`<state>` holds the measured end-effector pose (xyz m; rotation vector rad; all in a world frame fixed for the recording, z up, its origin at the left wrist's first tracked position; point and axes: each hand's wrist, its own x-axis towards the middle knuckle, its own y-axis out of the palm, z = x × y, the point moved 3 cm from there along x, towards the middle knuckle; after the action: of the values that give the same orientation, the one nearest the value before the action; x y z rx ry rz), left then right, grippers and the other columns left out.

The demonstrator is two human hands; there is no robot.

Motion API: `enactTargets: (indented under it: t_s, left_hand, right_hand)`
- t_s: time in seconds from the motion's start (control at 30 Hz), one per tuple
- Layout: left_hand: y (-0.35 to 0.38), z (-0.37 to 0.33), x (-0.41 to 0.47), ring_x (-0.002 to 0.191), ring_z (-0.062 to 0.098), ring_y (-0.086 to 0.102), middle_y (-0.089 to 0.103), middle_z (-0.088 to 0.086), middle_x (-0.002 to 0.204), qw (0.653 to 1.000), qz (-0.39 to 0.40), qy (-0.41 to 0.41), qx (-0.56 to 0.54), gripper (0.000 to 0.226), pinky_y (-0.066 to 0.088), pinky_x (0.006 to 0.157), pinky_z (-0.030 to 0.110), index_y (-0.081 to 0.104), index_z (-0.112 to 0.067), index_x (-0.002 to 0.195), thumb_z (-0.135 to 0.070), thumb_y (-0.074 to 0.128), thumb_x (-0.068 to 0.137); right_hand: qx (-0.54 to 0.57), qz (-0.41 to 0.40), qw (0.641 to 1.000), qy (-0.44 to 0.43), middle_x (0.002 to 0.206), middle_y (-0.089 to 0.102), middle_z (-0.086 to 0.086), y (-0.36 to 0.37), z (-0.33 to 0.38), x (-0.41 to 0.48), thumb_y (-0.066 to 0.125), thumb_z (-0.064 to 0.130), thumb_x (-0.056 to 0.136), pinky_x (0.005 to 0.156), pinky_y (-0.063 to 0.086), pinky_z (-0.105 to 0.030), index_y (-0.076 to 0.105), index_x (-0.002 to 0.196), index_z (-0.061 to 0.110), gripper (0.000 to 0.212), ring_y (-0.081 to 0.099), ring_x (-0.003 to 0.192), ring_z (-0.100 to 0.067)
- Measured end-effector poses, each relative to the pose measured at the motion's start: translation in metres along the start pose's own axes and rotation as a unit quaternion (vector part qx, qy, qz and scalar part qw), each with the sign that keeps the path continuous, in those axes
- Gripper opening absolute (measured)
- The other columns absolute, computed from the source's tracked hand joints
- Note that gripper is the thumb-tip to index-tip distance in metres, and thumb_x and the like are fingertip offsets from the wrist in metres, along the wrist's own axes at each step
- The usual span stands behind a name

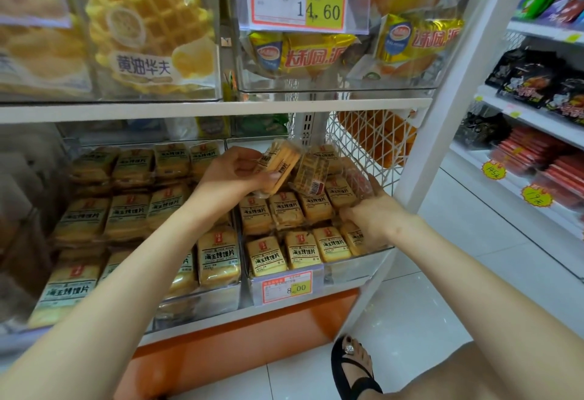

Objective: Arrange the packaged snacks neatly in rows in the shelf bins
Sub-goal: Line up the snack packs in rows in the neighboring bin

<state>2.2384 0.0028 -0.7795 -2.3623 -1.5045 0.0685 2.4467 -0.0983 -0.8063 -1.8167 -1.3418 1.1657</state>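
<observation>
Lower left, the left bin (202, 301) is packed wall to wall with snack packets (218, 257) in rows. Above the divider between the bins, the left hand (234, 175) grasps a held packet (279, 164), tilted and lifted clear of the rows. The right bin (347, 270) has flat front rows, with loose packets (311, 172) askew at its back. The right hand (376, 214) lies by that bin's right wall, fingers on packets; whether it grips one cannot be told. Bare floor (442, 273) lies further right.
</observation>
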Motion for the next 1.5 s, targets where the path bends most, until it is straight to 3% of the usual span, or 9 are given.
enactTargets:
  t_s: [0.17, 0.37, 0.53, 0.63, 0.83, 0.97, 1.17, 1.3, 1.5]
  left_hand:
    - [0.003, -0.005, -0.002, 0.098, 0.004, 0.058, 0.062, -0.005, 0.107, 1.0, 0.008, -0.007, -0.027, 0.048, 0.044, 0.077, 0.012, 0.055, -0.019, 0.113, -0.03, 0.076, 0.071]
    - [0.015, -0.01, -0.01, 0.096, 0.012, 0.064, 0.067, -0.003, 0.104, 0.992, 0.062, -0.033, -0.102, 0.047, 0.048, 0.084, 0.02, 0.056, -0.016, 0.115, -0.034, 0.069, 0.073]
    - [0.04, -0.01, -0.014, 0.102, 0.03, 0.064, 0.063, 0.02, 0.116, 0.902, 0.182, -0.16, -0.358, 0.045, 0.055, 0.085, 0.036, 0.053, -0.004, 0.12, -0.022, 0.058, 0.079]
    - [0.054, -0.01, -0.014, 0.104, 0.034, 0.063, 0.062, 0.023, 0.117, 0.868, 0.224, -0.186, -0.401, 0.044, 0.055, 0.084, 0.039, 0.053, -0.001, 0.119, -0.02, 0.054, 0.08]
    - [0.065, -0.008, -0.014, 0.104, 0.031, 0.063, 0.065, 0.018, 0.114, 0.895, 0.265, -0.159, -0.323, 0.04, 0.052, 0.09, 0.044, 0.056, -0.006, 0.118, -0.026, 0.052, 0.084]
    - [0.062, -0.008, -0.012, 0.097, 0.022, 0.066, 0.068, 0.007, 0.106, 0.944, 0.218, -0.081, -0.234, 0.042, 0.055, 0.083, 0.035, 0.054, -0.018, 0.117, -0.025, 0.066, 0.077]
    - [0.044, -0.017, -0.008, 0.102, 0.001, 0.057, 0.058, -0.011, 0.116, 0.987, 0.145, 0.063, -0.007, 0.055, 0.047, 0.079, 0.011, 0.057, -0.031, 0.115, -0.033, 0.072, 0.062]
    - [0.045, -0.017, -0.01, 0.106, -0.001, 0.056, 0.056, -0.008, 0.119, 0.988, 0.118, 0.089, -0.036, 0.062, 0.047, 0.089, 0.016, 0.051, -0.029, 0.12, -0.021, 0.08, 0.066]
    - [0.044, -0.012, -0.009, 0.104, 0.021, 0.064, 0.065, 0.01, 0.115, 0.957, 0.15, -0.051, -0.244, 0.063, 0.055, 0.086, 0.031, 0.048, -0.008, 0.124, -0.022, 0.074, 0.067]
  right_hand:
    - [-0.01, -0.067, 0.998, -0.01, 0.122, 0.06, 0.003, 0.015, 0.0, 0.012, 0.058, 0.036, 0.079, 0.114, 0.005, -0.053, 0.055, 0.121, 0.029, 0.043, 0.041, 0.13, -0.027]
    - [0.117, -0.099, 0.988, 0.025, 0.129, 0.057, 0.002, 0.002, -0.013, 0.004, 0.069, 0.034, 0.077, 0.113, 0.024, -0.04, 0.045, 0.134, 0.034, 0.062, 0.046, 0.126, -0.022]
    - [0.575, -0.217, 0.787, -0.059, 0.153, 0.022, 0.009, -0.027, -0.006, -0.02, 0.083, 0.038, 0.064, 0.114, 0.022, -0.032, 0.014, 0.145, 0.039, 0.106, 0.024, 0.138, -0.007]
    - [0.578, -0.221, 0.782, -0.077, 0.153, 0.013, 0.012, -0.032, 0.006, -0.024, 0.084, 0.043, 0.061, 0.111, 0.018, -0.027, 0.006, 0.145, 0.042, 0.114, 0.018, 0.135, -0.001]
    - [0.544, -0.299, 0.784, -0.021, 0.14, 0.035, 0.003, -0.034, 0.003, -0.018, 0.08, 0.034, 0.069, 0.109, 0.031, -0.029, 0.025, 0.142, 0.034, 0.092, 0.034, 0.125, -0.005]
    - [0.587, -0.278, 0.758, -0.057, 0.139, 0.029, 0.006, -0.036, 0.004, -0.019, 0.08, 0.027, 0.07, 0.091, 0.021, 0.007, 0.013, 0.138, 0.047, 0.098, 0.029, 0.116, 0.01]
    - [0.655, -0.247, 0.707, -0.095, 0.126, 0.045, 0.026, -0.025, -0.004, -0.017, 0.08, 0.02, 0.07, 0.1, 0.042, -0.025, 0.039, 0.125, 0.047, 0.074, 0.049, 0.117, 0.003]
    - [0.684, -0.273, 0.671, -0.085, 0.108, 0.056, 0.014, -0.026, -0.002, -0.017, 0.077, 0.004, 0.071, 0.076, 0.048, -0.014, 0.049, 0.104, 0.035, 0.053, 0.06, 0.094, 0.005]
    - [0.649, -0.35, 0.674, -0.039, 0.11, 0.053, 0.009, -0.028, 0.003, -0.015, 0.076, 0.005, 0.071, 0.087, 0.05, -0.025, 0.04, 0.098, 0.038, 0.055, 0.056, 0.106, -0.009]
